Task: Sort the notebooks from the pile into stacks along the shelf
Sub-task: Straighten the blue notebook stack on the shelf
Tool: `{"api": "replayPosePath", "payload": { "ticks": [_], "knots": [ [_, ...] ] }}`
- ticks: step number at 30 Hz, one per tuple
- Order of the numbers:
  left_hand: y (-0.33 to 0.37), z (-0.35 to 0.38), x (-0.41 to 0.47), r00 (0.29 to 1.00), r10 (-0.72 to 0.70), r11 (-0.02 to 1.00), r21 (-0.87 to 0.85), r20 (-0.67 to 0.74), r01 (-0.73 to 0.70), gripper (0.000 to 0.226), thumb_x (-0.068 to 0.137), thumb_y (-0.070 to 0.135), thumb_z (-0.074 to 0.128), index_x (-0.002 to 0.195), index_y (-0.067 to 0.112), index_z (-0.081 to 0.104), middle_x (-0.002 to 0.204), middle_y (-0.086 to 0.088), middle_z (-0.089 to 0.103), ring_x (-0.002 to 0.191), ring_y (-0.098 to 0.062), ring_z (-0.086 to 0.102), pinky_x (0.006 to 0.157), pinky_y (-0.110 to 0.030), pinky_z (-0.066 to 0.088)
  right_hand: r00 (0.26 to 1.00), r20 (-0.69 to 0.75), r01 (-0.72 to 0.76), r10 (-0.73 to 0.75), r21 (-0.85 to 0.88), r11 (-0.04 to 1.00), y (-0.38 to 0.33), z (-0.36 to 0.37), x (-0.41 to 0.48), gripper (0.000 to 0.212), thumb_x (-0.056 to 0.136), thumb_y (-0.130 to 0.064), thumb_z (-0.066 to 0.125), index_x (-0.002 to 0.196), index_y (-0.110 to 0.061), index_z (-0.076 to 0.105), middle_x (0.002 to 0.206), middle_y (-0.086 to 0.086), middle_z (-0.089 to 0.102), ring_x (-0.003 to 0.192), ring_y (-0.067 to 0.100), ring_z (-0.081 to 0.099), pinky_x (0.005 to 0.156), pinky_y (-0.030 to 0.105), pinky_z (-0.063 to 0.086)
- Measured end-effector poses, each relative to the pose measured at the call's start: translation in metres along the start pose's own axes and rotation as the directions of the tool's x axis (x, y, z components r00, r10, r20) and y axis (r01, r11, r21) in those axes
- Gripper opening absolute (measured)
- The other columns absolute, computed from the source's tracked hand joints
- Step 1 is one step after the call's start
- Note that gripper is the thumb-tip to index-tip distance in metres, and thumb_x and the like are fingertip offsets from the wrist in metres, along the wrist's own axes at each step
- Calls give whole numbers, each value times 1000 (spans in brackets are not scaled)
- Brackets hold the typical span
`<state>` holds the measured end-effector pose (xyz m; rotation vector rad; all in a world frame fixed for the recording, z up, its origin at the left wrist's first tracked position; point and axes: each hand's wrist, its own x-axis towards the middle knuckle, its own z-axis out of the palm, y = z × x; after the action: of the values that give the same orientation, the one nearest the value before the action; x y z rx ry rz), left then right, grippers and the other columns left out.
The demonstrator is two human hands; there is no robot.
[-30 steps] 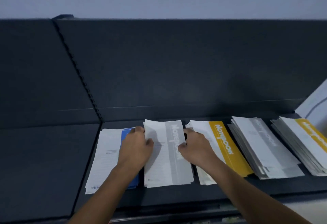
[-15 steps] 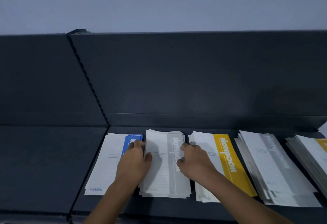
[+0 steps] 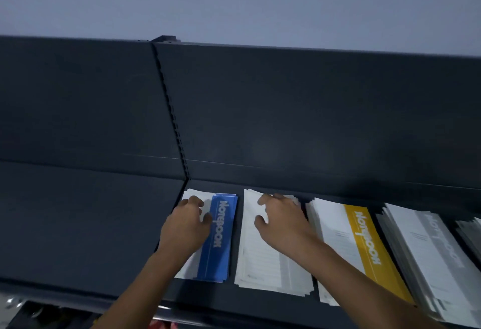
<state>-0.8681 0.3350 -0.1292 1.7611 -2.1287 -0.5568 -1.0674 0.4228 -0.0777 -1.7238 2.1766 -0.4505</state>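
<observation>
Notebook stacks [image 3: 273, 258]: five on shelf [image 3: 208, 296]; two hands [image 3: 283, 220] touching.

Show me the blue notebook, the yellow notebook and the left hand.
blue notebook [image 3: 220, 258], head view, on its blue band.
yellow notebook [image 3: 367, 245], head view, on its yellow band.
left hand [image 3: 186, 227], head view, on its back.
</observation>
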Motion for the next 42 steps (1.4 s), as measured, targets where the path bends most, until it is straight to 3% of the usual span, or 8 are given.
{"api": "replayPosePath", "payload": {
  "ticks": [12, 19, 22, 25, 27, 29, 34, 42],
  "knots": [
    [-71, -17, 38, 977, 42, 999, -9, 210, -41, 28, 94, 34, 60, 112, 13, 51, 105, -5, 63, 90, -22, 61, 72, -32, 49, 959, 180, -223, 220, -3, 975, -82, 73, 34, 19, 100, -25, 54, 111, -10, 49, 90, 4, 58, 73, 18, 59, 58, 26, 44],
    [-69, -19, 52, 924, -121, 964, -180, 363, 197, 32, 87, 36, 67, 104, 10, 58, 101, -1, 65, 88, -18, 63, 66, -29, 47, 954, 31, -297, 298, -12, 955, -94, 96, 35, 24, 98, -29, 59, 113, -13, 51, 110, 4, 68, 91, 18, 67, 75, 26, 57],
    [-67, -22, 51, 886, -50, 871, -413, 462, 265, 12, 82, 23, 65, 89, 16, 72, 88, 3, 75, 86, -15, 71, 80, -34, 59, 952, 30, -305, 305, -3, 952, -95, 98, 36, 23, 98, -33, 59, 108, -17, 46, 114, 1, 66, 98, 18, 66, 71, 23, 52],
    [-68, -32, 39, 875, 83, 764, -594, 477, 251, 17, 93, 15, 60, 101, 21, 73, 96, 9, 78, 95, -13, 73, 90, -37, 58, 952, -17, -303, 306, 89, 949, -91, 101, 36, 39, 96, -33, 58, 125, -13, 41, 113, 0, 60, 102, 18, 61, 85, 32, 56],
    [-72, -40, 30, 872, 184, 651, -721, 453, 237, 23, 100, 9, 54, 111, 19, 72, 107, 3, 77, 103, -19, 73, 92, -42, 56, 939, -112, -271, 326, 343, 900, -88, 101, 31, 68, 91, -38, 62, 146, -17, 26, 123, -1, 58, 111, 20, 62, 85, 38, 59],
    [-75, -50, 25, 903, 241, 539, -822, 356, 181, 26, 103, 5, 51, 119, 16, 67, 114, -2, 75, 107, -24, 72, 91, -42, 56, 925, -177, -183, 336, 567, 803, -89, 93, 25, 85, 92, -37, 66, 156, -29, 10, 124, -10, 59, 103, 6, 67, 68, 20, 59],
    [-75, -65, 20, 921, 362, 466, -884, 147, -42, 29, 101, 6, 56, 129, 10, 58, 123, -3, 72, 113, -19, 68, 89, -28, 55, 946, -190, -41, 264, 734, 677, -96, 72, 9, 36, 94, -27, 69, 124, -32, 50, 111, -16, 69, 101, 1, 70, 74, 22, 59],
    [-73, -76, 10, 902, 409, 437, -897, 139, -60, 36, 91, 14, 66, 126, 19, 59, 119, 0, 71, 113, -17, 67, 92, -25, 53, 962, -155, -22, 225, 776, 631, -93, 78, 0, 37, 91, -14, 74, 123, -25, 58, 108, -11, 74, 101, 7, 71, 85, 32, 59]
  ]
}}
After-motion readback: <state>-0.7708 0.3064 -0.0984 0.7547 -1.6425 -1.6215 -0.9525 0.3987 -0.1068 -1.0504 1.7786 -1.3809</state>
